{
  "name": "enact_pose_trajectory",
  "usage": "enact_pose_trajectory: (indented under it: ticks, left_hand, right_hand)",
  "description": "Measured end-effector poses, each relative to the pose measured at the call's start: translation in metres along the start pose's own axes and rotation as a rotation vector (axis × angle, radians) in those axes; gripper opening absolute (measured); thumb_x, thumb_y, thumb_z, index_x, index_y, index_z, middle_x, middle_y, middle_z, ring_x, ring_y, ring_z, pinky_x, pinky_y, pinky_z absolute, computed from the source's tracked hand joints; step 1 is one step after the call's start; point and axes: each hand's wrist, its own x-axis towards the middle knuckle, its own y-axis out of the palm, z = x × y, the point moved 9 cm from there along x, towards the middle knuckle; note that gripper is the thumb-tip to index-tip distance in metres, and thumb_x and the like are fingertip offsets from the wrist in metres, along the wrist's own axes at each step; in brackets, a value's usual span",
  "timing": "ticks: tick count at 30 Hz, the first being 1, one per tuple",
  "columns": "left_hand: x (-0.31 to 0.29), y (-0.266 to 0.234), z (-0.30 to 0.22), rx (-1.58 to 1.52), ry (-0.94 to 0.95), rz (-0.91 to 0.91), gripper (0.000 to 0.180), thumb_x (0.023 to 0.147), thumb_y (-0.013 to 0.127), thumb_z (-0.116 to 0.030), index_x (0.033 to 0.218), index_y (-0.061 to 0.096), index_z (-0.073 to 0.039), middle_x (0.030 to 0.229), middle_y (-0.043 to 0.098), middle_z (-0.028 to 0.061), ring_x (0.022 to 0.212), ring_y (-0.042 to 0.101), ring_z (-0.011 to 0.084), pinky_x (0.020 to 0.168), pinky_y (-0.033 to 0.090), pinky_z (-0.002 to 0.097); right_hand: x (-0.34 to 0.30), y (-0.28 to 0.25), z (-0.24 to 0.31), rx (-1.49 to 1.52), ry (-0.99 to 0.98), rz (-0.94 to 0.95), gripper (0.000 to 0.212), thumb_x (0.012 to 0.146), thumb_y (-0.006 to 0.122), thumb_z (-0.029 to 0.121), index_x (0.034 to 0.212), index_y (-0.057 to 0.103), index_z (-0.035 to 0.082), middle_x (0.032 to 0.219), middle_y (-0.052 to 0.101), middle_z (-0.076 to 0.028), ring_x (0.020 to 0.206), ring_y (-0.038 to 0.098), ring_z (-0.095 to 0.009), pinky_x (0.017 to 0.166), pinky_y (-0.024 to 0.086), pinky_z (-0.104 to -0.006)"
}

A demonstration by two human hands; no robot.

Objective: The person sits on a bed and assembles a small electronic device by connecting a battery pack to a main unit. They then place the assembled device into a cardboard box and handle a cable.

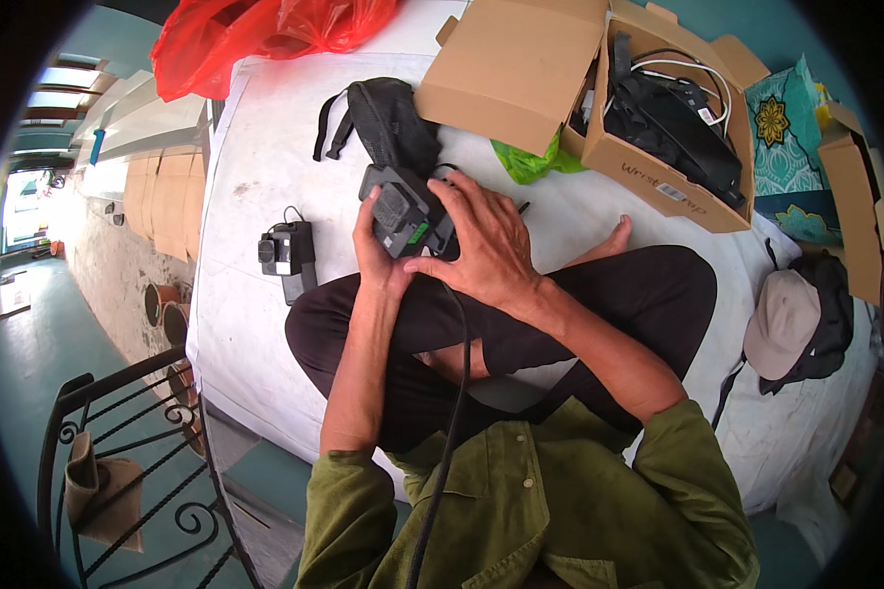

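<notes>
A black boxy electronic device point(399, 208) with a small green patch is held up between both hands above my crossed legs. My left hand point(376, 250) grips its left side, thumb and fingers bent along the edge. Curled over its right side and top is my right hand point(488, 239), which hides part of it. From below the device a black cable point(459, 393) runs down over my lap and shirt. Just beyond lies a black pouch point(395, 120) with loose straps. To the left, a small black camera-like unit point(279, 253) rests against a dark block on the white sheet.
An open cardboard box point(648, 167) with black gear and a white cable stands at the far right. Nearby are a green plastic bag point(535, 160), a beige cap point(782, 324) and a teal patterned bag point(794, 147). A red plastic bag point(265, 39) lies far left; a metal railing point(138, 393) borders the left side.
</notes>
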Motion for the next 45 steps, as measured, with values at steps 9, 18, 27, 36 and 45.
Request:
enact_pose_trajectory:
  ticks: [9,18,27,36,45]
  left_hand:
    - [0.003,0.009,0.007,-0.082,-0.022,0.052,0.031,0.093,0.054,-0.031,0.108,0.060,-0.005,0.098,0.067,0.0080,0.086,0.066,0.0186,0.078,0.054,0.0335]
    - [0.003,0.009,0.009,-0.045,-0.066,0.090,0.036,0.093,0.052,-0.036,0.112,0.060,-0.007,0.103,0.067,0.0070,0.093,0.064,0.0204,0.081,0.052,0.0370]
    - [0.002,0.014,0.013,-0.039,-0.103,0.126,0.038,0.094,0.048,-0.039,0.114,0.059,-0.009,0.109,0.065,0.0072,0.098,0.063,0.0213,0.086,0.051,0.0379]
    - [0.009,-0.004,-0.005,-0.066,0.046,0.005,0.047,0.094,0.042,-0.048,0.115,0.061,-0.011,0.111,0.065,0.0064,0.102,0.061,0.0242,0.093,0.047,0.0407]
    - [0.017,-0.023,-0.014,-0.188,0.137,-0.057,0.047,0.095,0.041,-0.047,0.117,0.060,-0.011,0.113,0.065,0.0077,0.103,0.061,0.0247,0.094,0.047,0.0410]
  right_hand:
    - [0.004,0.004,-0.010,0.066,-0.011,0.029,0.063,0.072,0.077,0.033,0.123,0.053,0.005,0.108,0.057,-0.013,0.094,0.058,-0.030,0.081,0.044,-0.0419]
    - [0.014,-0.002,-0.027,0.490,0.078,0.130,0.050,0.079,0.074,0.031,0.119,0.057,0.006,0.121,0.059,-0.016,0.111,0.057,-0.033,0.091,0.047,-0.0422]
    - [0.016,0.002,-0.041,0.677,0.199,0.221,0.036,0.086,0.068,0.025,0.115,0.062,0.006,0.113,0.063,-0.010,0.102,0.060,-0.025,0.083,0.049,-0.0380]
    - [0.012,0.010,-0.053,0.633,0.332,0.190,0.022,0.087,0.067,0.019,0.097,0.062,0.000,0.092,0.063,-0.008,0.086,0.060,-0.018,0.080,0.048,-0.0320]
    - [0.018,-0.008,-0.030,0.442,0.170,0.099,0.026,0.080,0.074,0.017,0.081,0.053,0.001,0.075,0.054,-0.006,0.068,0.050,-0.017,0.065,0.042,-0.0311]
